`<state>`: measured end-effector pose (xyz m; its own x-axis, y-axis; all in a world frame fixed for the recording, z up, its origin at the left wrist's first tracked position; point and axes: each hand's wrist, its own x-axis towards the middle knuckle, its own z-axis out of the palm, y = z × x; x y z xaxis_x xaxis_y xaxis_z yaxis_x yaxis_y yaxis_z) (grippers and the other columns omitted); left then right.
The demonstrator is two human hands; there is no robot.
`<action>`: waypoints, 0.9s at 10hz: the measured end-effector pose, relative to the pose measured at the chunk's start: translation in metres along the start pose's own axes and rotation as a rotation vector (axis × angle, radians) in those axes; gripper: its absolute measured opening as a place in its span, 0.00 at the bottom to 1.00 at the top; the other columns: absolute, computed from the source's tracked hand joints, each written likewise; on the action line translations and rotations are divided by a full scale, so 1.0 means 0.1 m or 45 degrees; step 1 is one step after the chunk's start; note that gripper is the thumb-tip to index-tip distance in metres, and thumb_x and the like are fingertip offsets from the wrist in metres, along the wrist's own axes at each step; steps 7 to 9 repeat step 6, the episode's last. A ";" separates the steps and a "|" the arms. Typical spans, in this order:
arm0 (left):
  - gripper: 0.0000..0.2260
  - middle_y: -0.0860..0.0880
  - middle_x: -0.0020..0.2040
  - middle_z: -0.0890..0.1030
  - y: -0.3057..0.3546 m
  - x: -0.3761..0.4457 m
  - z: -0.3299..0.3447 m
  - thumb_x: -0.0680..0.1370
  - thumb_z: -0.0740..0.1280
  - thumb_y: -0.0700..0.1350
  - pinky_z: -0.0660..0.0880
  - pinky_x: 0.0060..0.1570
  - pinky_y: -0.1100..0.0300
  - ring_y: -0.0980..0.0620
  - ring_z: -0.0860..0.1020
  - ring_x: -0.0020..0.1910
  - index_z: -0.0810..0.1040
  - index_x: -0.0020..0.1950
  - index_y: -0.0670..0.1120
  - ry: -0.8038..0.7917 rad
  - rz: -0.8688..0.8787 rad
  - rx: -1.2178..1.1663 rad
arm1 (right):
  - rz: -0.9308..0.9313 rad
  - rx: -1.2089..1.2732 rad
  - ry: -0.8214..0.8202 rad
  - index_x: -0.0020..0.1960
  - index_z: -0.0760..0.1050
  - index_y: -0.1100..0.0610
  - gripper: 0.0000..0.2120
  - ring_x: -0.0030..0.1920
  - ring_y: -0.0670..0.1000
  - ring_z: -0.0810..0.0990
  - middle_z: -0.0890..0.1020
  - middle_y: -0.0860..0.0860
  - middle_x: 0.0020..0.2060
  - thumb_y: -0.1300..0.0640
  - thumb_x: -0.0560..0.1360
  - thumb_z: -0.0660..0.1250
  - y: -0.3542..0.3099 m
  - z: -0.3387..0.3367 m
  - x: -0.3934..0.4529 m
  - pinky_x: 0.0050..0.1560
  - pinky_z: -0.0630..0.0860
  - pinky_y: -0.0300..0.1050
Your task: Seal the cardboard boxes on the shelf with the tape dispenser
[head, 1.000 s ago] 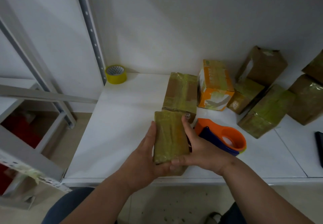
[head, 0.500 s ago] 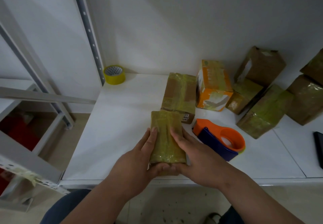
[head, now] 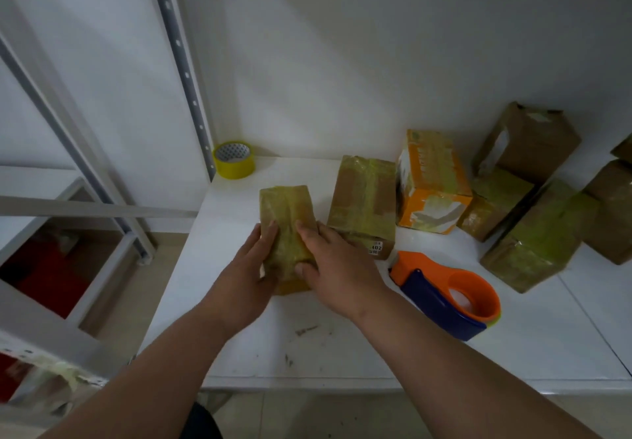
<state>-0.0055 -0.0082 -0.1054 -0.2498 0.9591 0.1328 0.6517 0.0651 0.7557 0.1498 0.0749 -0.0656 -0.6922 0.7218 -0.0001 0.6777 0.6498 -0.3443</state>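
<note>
Single head view, close, looking forward-down at white shelf (head: 239, 336), wall behind.

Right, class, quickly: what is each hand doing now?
Left hand: holding the taped box.
Right hand: holding the same box.
</note>
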 end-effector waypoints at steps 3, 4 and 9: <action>0.35 0.48 0.80 0.51 0.16 0.52 0.11 0.80 0.57 0.35 0.58 0.72 0.55 0.50 0.49 0.79 0.41 0.79 0.58 -0.084 -0.074 0.197 | 0.262 -0.105 0.152 0.76 0.48 0.42 0.31 0.75 0.56 0.54 0.51 0.51 0.78 0.50 0.78 0.60 0.05 -0.14 0.04 0.72 0.49 0.60; 0.39 0.48 0.80 0.49 0.12 0.36 0.12 0.79 0.65 0.41 0.58 0.73 0.49 0.47 0.50 0.79 0.41 0.79 0.58 0.001 -0.199 0.149 | 0.285 -0.032 0.104 0.77 0.45 0.40 0.32 0.77 0.53 0.50 0.48 0.47 0.78 0.44 0.79 0.58 0.13 -0.27 -0.16 0.73 0.47 0.59; 0.38 0.48 0.80 0.52 0.05 -0.01 0.09 0.79 0.67 0.48 0.55 0.75 0.51 0.48 0.53 0.78 0.44 0.80 0.54 0.055 -0.336 0.171 | 0.277 0.206 0.192 0.74 0.57 0.40 0.26 0.73 0.47 0.60 0.62 0.42 0.73 0.43 0.78 0.60 0.12 -0.65 -0.67 0.72 0.55 0.54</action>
